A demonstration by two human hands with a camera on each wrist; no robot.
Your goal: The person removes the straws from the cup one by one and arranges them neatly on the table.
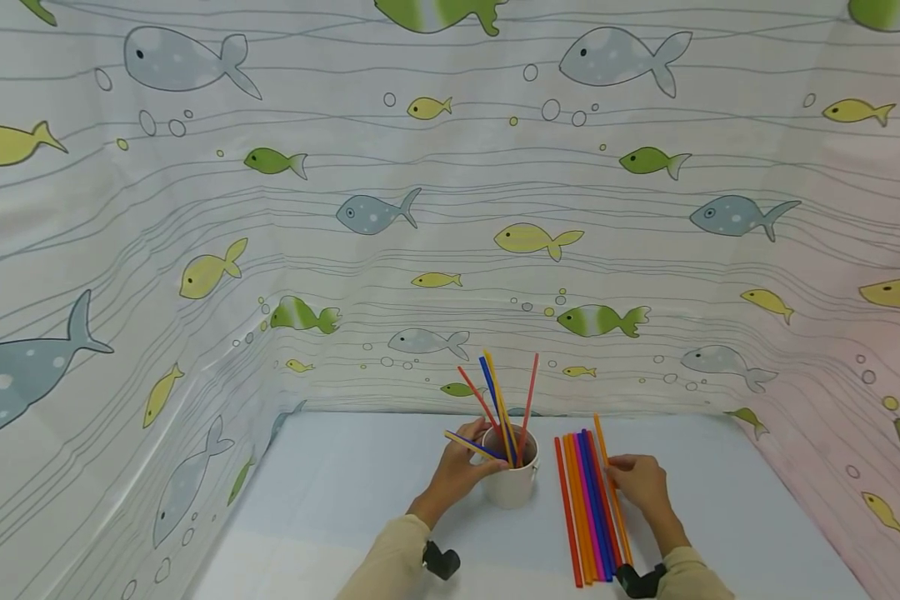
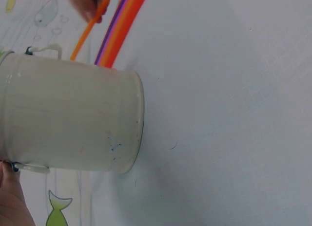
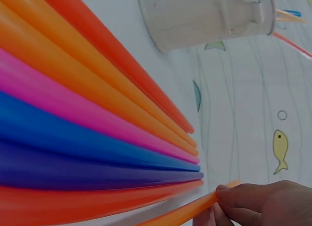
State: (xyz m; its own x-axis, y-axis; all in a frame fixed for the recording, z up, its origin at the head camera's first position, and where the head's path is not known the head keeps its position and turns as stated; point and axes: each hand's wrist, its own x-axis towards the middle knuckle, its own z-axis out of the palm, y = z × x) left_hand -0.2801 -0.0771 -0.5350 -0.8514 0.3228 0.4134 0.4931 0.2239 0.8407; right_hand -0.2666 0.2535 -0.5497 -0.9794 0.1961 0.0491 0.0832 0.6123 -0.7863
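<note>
A small white pail [image 1: 510, 487] with little side handles stands upright on the table, several thin drinking straws [image 1: 531, 392] in red, blue and yellow leaning in it. My left hand [image 1: 457, 471] grips the pail at its rim, thumb in front and fingers behind. A blue straw and a yellow straw [image 1: 465, 443] tilt out leftward over that hand. To the right of the pail lies a row of straws [image 1: 587, 508] in red, orange, pink and blue. My right hand [image 1: 640, 483] pinches an orange straw [image 3: 195, 206] near its far end, at the row's right edge.
The white table [image 1: 330, 483] meets a fish-patterned curtain [image 1: 450, 317] at the back and sides. A black wrist mount [image 1: 441, 560] sits by the left sleeve, and another one [image 1: 640, 581] by the right sleeve, close to the near ends of the row.
</note>
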